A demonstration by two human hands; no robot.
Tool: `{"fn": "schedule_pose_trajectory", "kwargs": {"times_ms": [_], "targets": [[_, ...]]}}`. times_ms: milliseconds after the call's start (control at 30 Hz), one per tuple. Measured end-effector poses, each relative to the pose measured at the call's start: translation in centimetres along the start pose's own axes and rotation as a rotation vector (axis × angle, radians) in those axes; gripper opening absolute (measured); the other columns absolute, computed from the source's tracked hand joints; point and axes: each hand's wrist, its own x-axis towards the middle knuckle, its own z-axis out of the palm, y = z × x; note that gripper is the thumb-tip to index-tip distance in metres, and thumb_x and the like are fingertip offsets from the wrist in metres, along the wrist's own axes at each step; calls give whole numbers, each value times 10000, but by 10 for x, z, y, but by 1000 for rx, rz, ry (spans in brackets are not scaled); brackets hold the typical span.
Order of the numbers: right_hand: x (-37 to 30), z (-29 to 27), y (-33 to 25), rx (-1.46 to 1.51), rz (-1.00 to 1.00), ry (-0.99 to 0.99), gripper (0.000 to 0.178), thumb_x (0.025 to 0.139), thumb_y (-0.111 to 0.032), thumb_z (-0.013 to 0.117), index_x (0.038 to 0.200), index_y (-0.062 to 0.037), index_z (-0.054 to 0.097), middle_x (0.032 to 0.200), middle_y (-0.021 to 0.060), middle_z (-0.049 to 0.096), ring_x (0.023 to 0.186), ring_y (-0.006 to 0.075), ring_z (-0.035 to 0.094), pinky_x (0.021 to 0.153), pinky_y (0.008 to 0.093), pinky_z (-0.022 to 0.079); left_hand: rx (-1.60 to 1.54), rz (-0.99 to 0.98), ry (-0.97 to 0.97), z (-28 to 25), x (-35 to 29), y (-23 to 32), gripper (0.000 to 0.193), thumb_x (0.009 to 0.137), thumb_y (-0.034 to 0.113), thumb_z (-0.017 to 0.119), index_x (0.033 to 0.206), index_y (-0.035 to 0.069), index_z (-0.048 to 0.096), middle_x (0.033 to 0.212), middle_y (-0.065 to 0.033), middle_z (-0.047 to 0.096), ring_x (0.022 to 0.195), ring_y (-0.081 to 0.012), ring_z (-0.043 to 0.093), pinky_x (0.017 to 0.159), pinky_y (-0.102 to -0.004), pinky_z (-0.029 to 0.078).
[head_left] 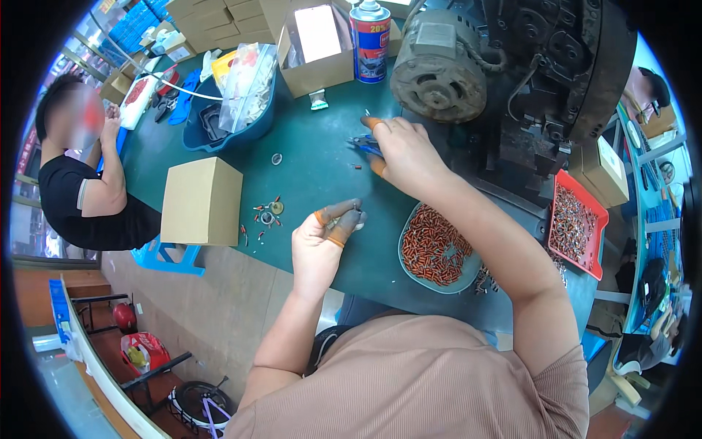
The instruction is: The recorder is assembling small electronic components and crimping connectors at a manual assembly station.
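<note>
My right hand (409, 150), with orange finger cots on its fingers, is around small blue-handled pliers (363, 144) over the table; the metal jaws point left. Much of the handle is hidden by the hand. My left hand (322, 233) is closer to me, its thumb and fingers in stained orange cots pinched together. Something tiny may be between those tips, too small to make out. On the tabletop between both hands lies a small red-brown piece (357, 167). A bowl (403, 257) full of red-brown and metal pieces (437, 249) sits below my right forearm.
A dark machine with a motor (439, 69) stands at the back right, beside a spray can (371, 42). A red tray (601, 238) of metal parts is at right. Left are a cardboard box (201, 201), loose parts (268, 217) and a blue bin (194, 132). Another person (95, 175) sits far left.
</note>
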Motion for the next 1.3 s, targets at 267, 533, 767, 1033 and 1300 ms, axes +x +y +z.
{"fn": "schedule_pose_trajectory", "kwargs": {"times_ms": [267,533,767,1033,1300], "targets": [[-12,-5,5,-106,98,-42,609,752,-284,753,1238,-2,518,1163,171,550,1137,320,495,973,433,348,-20,4,-8,-2,1,-7,180,896,12,634,1068,-30,665,963,-63,694,849,-102,640,787,-228,514],[-12,7,17,-170,-42,49,509,772,-180,679,1214,28,537,1098,163,577,1084,302,514,940,405,379,-91,-8,-61,-3,5,-7,181,886,36,660,1055,-27,663,935,-99,702,829,-131,661,772,-243,527],[-17,-8,14,-41,-72,50,461,791,-99,624,1217,45,523,1073,171,569,1003,316,544,861,386,460,-108,-23,-56,0,4,-10,182,884,28,659,1059,-25,663,944,-90,700,839,-129,661,773,-242,529],[-70,-68,-12,309,-191,-77,466,767,-145,718,1177,9,557,955,142,562,931,312,559,792,385,490,55,74,-45,7,2,-3,171,887,-5,636,1054,-11,670,970,-57,688,859,-95,637,773,-223,498],[-84,-72,-13,233,-196,-11,497,695,-177,771,1122,0,590,900,126,556,845,292,546,737,375,484,267,229,-36,11,0,-10,185,826,-14,683,1007,18,702,868,-19,658,791,-78,573,742,-220,461]]}}
